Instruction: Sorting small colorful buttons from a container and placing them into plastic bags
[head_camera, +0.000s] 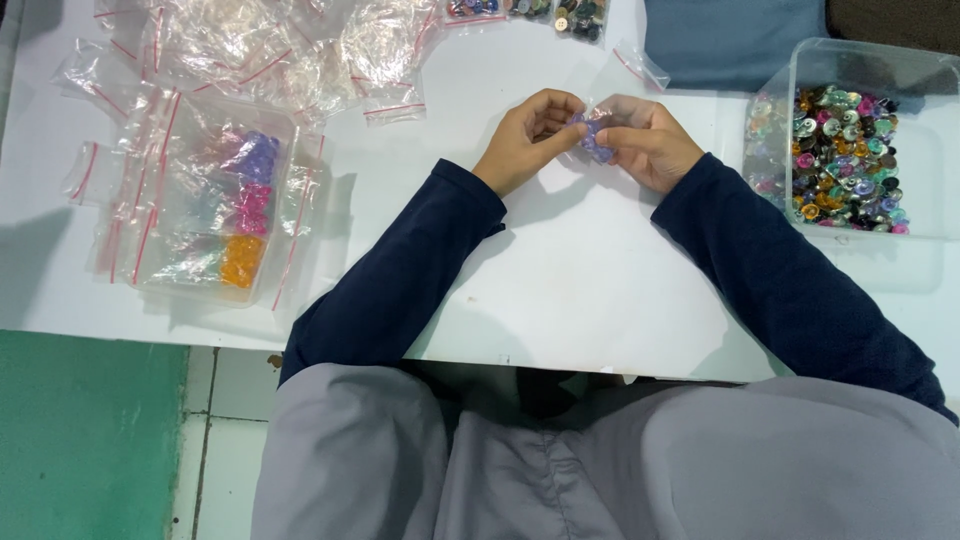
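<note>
Head view, looking straight down: left hand (527, 140) and right hand (648, 143) meeting above the middle of the white surface (580, 280), both pinched shut on one small clear bag (596, 138) with purple buttons inside. Bag caught directly between the two sets of fingertips, so equally near to either hand; long axis hard to read under the fingers, probably running away from the body, with a flap of clear plastic rising past the right hand's knuckles. Off to the right, well apart from the hands, an open clear bin (860, 70) heaped with mixed coloured buttons, nearer the right arm. Off to the left, a clear tray (215, 200) holding filled bags in purple, pink and orange, draped with empty zip bags (250, 45) with red seal strips, nearer the left arm. At the far edge, more small packets of dark buttons (540, 10) and a folded blue cloth (730, 40). Bare surface between the forearms and toward the near edge; more bare surface between hands and tray, less toward the bin. Beyond the near edge, grey lap and tiled floor.
</note>
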